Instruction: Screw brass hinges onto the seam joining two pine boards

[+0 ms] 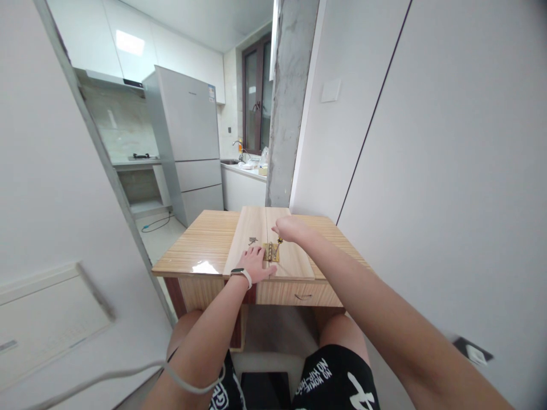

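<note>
Two pale wooden boards [248,221] lie side by side on a wooden desk [192,242]. A brass hinge [270,251] lies open across their seam. My left hand [255,265] rests on the boards with its fingers spread, its fingertips at the hinge's left edge. Above the hinge's right leaf, my right hand [290,228] is closed around a screwdriver [279,244]; its shaft slants down to that leaf. Most of the handle is hidden by the fingers. A small pile of screws [253,241] sits on the left board, beyond my left hand.
The desk has a front drawer [303,296] above my knees. A white wall [427,171] stands close on the right. Behind the desk are a grey fridge [194,119] and a sink counter [243,185]. A pale cable [115,374] crosses my left forearm.
</note>
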### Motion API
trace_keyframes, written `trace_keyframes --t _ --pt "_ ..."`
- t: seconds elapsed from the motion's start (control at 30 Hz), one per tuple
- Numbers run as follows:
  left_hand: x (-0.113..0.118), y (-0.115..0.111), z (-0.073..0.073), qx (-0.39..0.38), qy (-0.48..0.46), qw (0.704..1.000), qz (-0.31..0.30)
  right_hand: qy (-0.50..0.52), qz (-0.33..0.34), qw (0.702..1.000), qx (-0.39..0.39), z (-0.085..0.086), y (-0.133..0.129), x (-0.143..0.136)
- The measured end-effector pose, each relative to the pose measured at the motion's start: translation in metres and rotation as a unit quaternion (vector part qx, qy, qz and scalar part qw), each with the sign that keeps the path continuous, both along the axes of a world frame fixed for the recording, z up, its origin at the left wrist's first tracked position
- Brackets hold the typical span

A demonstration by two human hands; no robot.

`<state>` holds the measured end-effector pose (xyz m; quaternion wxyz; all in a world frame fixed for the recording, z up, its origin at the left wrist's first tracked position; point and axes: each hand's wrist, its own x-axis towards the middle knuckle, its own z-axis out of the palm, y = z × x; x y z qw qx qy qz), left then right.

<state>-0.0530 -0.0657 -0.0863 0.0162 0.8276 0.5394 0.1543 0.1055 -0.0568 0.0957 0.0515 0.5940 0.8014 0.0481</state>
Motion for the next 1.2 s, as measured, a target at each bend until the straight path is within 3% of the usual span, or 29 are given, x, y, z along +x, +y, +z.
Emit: trace_keyframes --t 0.17,0.33,0.5,0.73,1.2 --pt "0.000 0.001 -0.001 0.005 -0.006 1.000 0.000 -0.010 0.035 0.999 0.037 -0.002 0.000 -0.001" --pt "0.000 0.002 -0.003 0.011 -0.003 1.000 0.001 -0.023 0.062 0.998 0.013 0.003 -0.002 -0.006" --pt "0.000 0.003 -0.004 0.010 -0.003 1.000 0.002 -0.020 0.055 0.998 -0.031 0.006 -0.003 -0.008" --pt "0.000 0.005 -0.009 0.025 -0.008 1.000 -0.001 -0.009 -0.004 1.000 0.001 0.003 0.000 -0.003" --pt "0.000 0.001 -0.003 0.009 -0.002 1.000 0.003 -0.057 0.025 0.998 -0.013 0.011 -0.014 -0.005"
